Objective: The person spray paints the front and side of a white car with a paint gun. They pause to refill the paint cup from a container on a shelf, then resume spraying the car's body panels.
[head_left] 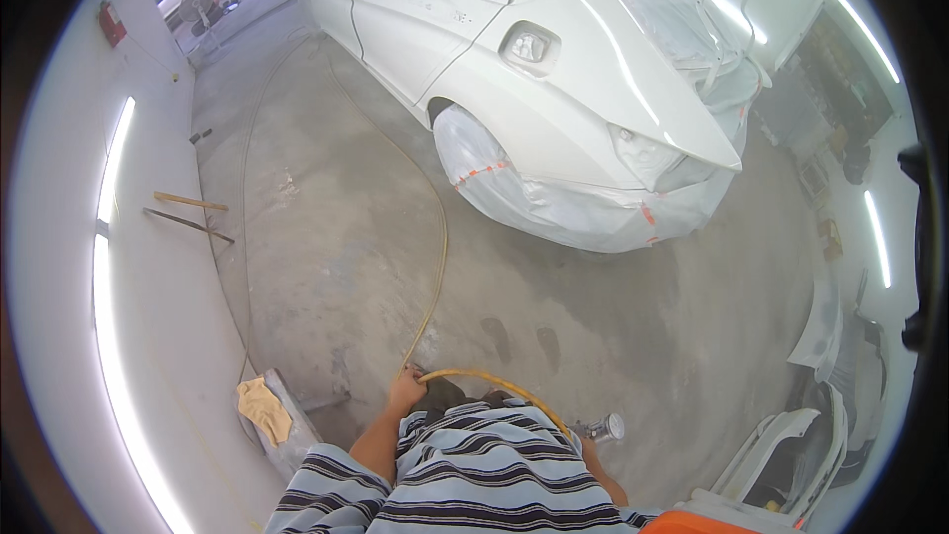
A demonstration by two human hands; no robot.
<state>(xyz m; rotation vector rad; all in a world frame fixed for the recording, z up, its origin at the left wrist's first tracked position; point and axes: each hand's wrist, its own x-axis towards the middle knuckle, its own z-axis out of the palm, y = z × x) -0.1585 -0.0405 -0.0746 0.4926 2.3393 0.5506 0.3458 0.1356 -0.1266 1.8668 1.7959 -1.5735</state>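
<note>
My left hand [408, 383] is closed around a yellow air hose [474, 373] in front of my waist. From there one length of the hose arcs across my front to my right side, while another runs out over the floor. At my right side, a spray gun [601, 427] with a silvery cup sticks out just beyond my right hand [589, 449]. That hand appears closed on it, though my striped shirt and the angle hide most of the fingers. Beyond my hands stands a white car [563, 129], with plastic film [573, 208] masking its wheel and bumper.
The hose loops over the grey floor [336, 267] toward the far opening. At left, a tan cloth [264, 409] lies on a wrapped block, and wooden sticks [190, 202] lean by the wall. White bumper parts [781, 445] stand at right, near an orange object [692, 523].
</note>
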